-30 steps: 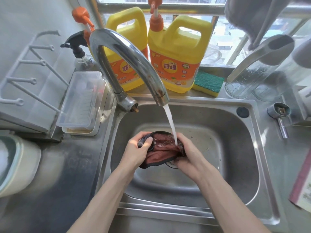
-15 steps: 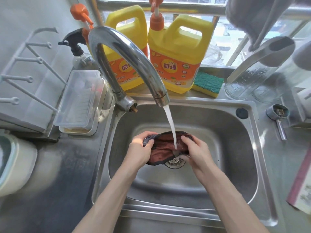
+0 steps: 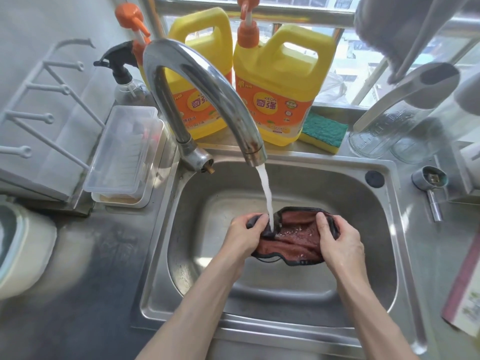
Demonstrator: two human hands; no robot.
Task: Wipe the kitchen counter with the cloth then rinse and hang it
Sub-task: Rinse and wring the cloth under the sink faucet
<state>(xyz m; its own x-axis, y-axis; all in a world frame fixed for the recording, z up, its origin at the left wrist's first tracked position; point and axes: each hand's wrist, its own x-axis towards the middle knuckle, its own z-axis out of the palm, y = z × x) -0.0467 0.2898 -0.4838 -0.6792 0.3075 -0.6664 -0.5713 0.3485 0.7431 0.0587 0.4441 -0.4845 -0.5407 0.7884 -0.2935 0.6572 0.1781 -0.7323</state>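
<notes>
I gripped the wet reddish cloth [image 3: 298, 242] between my left hand [image 3: 244, 236] and right hand [image 3: 340, 245], low in the sink [image 3: 311, 185]. Tap water [image 3: 266, 193] struck beside my left fingers; I judged it might splash out onto the counter.

The stainless-steel counter [image 3: 85, 294] carries an inset sink [image 3: 384, 224]. To the sink's left, a clear lidded plastic box [image 3: 124, 154] rests on the counter beside a white rack [image 3: 39, 120]. On the rear ledge stand two yellow detergent jugs [image 3: 280, 84], a spray bottle [image 3: 124, 81] and a green-yellow sponge [image 3: 323, 132].
</notes>
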